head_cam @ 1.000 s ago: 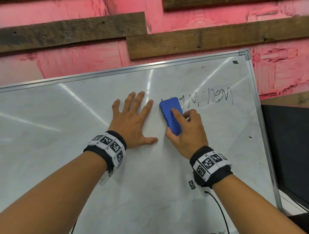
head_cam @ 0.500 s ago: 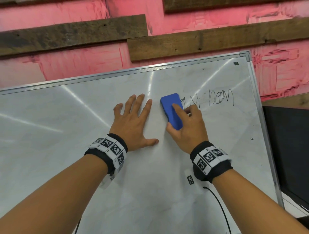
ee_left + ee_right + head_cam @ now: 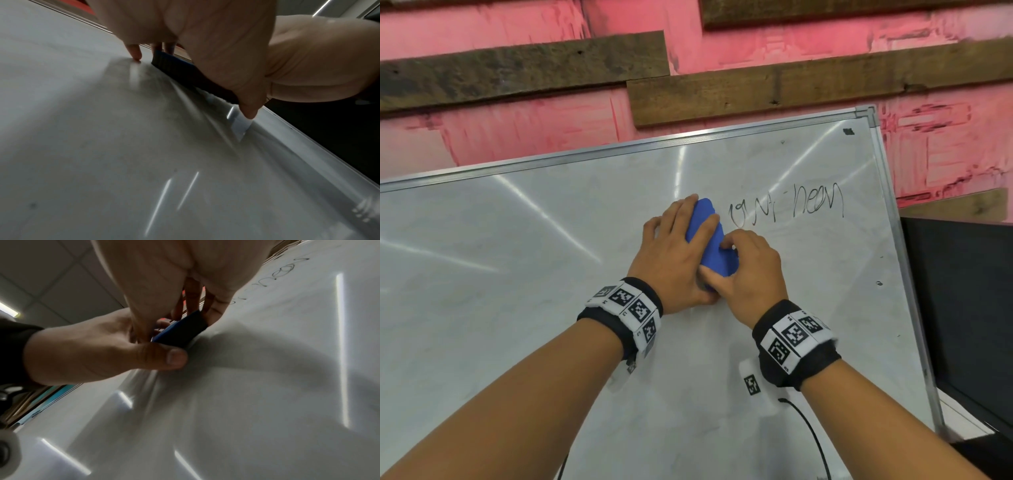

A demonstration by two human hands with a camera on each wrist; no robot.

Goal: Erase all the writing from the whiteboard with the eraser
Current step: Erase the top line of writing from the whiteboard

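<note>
One blue eraser (image 3: 709, 243) pressed on the whiteboard (image 3: 524, 260), just left of the writing (image 3: 786, 209). Gripped by both: left hand (image 3: 674, 250) with fingers laid over its top, thumb at the near end; right hand (image 3: 748, 270) curled round its right side. One black scrawl left to wipe; board left of it bare. Two hands, one eraser, one board.
</note>
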